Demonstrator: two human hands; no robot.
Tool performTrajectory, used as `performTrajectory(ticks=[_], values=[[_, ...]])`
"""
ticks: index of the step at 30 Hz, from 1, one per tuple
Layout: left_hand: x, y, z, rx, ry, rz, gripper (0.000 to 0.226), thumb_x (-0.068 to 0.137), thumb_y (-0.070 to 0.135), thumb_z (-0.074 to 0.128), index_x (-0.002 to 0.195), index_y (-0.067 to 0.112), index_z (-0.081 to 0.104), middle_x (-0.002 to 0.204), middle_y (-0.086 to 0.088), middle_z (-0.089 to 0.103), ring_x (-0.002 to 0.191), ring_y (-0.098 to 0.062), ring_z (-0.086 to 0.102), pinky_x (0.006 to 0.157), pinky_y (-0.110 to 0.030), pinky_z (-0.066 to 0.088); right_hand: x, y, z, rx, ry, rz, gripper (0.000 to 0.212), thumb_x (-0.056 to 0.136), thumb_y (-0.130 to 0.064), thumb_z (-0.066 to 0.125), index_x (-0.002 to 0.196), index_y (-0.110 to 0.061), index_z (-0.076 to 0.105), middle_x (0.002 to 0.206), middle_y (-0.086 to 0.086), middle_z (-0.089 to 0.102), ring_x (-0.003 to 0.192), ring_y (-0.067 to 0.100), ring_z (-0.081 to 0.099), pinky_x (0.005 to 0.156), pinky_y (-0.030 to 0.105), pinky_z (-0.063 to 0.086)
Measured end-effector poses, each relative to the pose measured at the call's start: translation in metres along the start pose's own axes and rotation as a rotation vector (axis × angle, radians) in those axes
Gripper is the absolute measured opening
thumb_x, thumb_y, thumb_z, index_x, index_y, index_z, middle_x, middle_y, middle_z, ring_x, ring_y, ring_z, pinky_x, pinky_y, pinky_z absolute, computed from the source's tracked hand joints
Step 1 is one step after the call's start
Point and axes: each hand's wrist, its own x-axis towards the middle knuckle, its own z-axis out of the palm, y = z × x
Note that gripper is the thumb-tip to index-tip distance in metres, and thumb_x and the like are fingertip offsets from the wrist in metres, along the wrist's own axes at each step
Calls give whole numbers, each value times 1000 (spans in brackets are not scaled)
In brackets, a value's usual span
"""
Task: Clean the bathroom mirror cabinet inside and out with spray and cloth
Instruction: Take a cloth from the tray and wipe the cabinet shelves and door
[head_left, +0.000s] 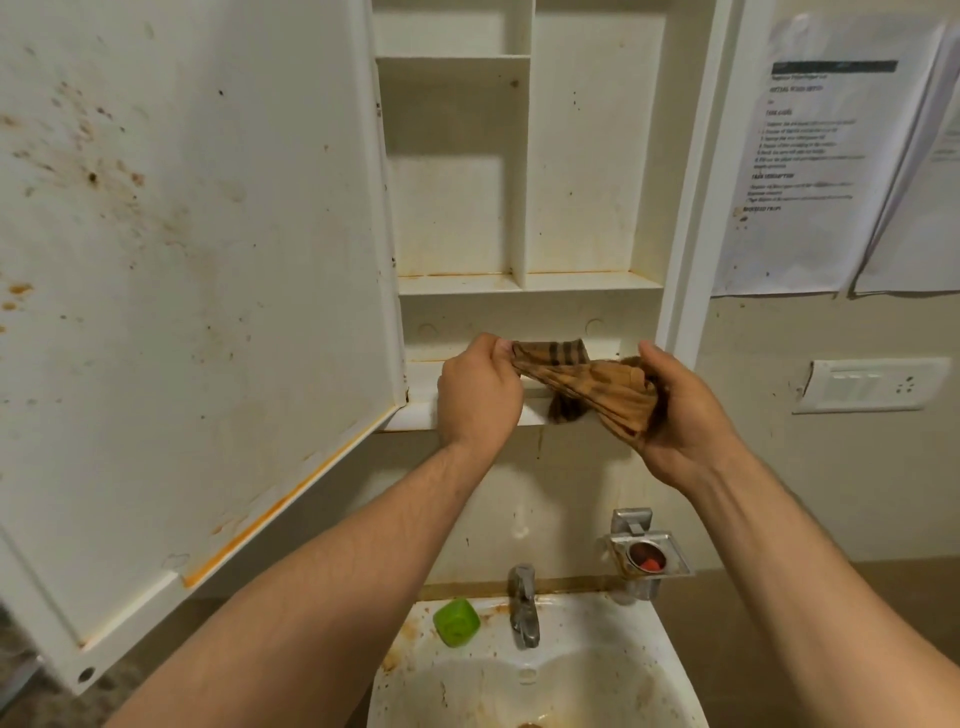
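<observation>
The white mirror cabinet (519, 171) stands open ahead, its shelves bare and marked with brown stains. Its door (192, 291) swings out to the left, its inner face spotted with rust-coloured marks. A brown striped cloth (587, 384) is stretched between both hands in front of the cabinet's bottom shelf. My left hand (480, 392) pinches one end of it. My right hand (685, 410) grips the other, bunched end. No spray bottle is in view.
Below is a dirty white sink (540, 680) with a metal tap (524, 605) and a green object (456, 622) on its rim. A metal holder (647, 556) hangs on the wall at right. Papers (810, 156) and a switch plate (872, 384) are on the right wall.
</observation>
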Motion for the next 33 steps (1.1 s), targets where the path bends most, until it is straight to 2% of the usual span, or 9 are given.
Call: performTrajectory(ticks=[5,10,13,16,19,23,26,29,33], values=[[2,13,2,-291,-70,-236,31,110,25,40,92,16,63,82,-11,71,48,-17,68,44,-33,56,-3,-7,6,137,-19,-133,11,94,1,57,94,-7,64,123,30,66,105,41,71,89,54,60],[-15,11,9,226,-203,115,30,100,37,52,83,17,67,69,3,68,67,-23,65,63,-42,57,-7,-14,16,385,-113,-253,35,107,-24,43,132,-11,62,136,14,65,127,32,62,106,56,47],[-21,5,8,363,-183,263,30,101,46,51,110,21,65,87,6,72,79,-22,67,67,-38,54,-10,-3,17,409,52,-186,45,106,-35,48,142,-7,54,134,18,65,121,34,65,105,57,49],[-18,-12,-2,312,-92,344,36,103,39,52,127,13,59,112,-1,69,97,-24,65,80,-42,54,-6,-18,7,410,368,-473,23,100,-29,63,117,-13,64,115,9,74,103,22,74,93,47,59],[-13,-33,-17,347,-25,393,35,102,27,56,130,7,58,126,-9,61,116,-28,56,99,-45,46,-1,-9,3,-264,604,-1045,16,96,-22,65,109,-14,59,119,5,64,102,-3,64,87,20,53],[-16,-58,-24,312,-68,367,42,103,31,49,137,6,53,143,-11,52,132,-29,47,112,-46,42,25,71,-21,-1140,417,-963,18,93,3,53,108,-1,60,147,17,49,135,30,45,114,52,37],[-20,-71,-26,270,-91,330,54,105,42,38,146,7,48,154,-12,45,144,-28,38,120,-45,36,38,109,-22,-1095,474,-941,24,92,7,48,111,0,61,148,14,50,144,30,38,118,53,34],[-20,-75,-27,235,-100,357,59,105,45,32,148,6,45,157,-12,41,146,-28,35,120,-47,35,44,124,15,-1162,533,-987,24,86,3,53,106,-5,64,127,11,60,124,29,53,106,50,46],[-13,-71,-32,106,-59,425,52,106,39,36,143,4,49,152,-13,46,141,-29,42,115,-51,40,38,149,86,-1166,222,-991,8,95,-15,57,92,-18,63,91,-3,64,90,15,58,85,39,50]])
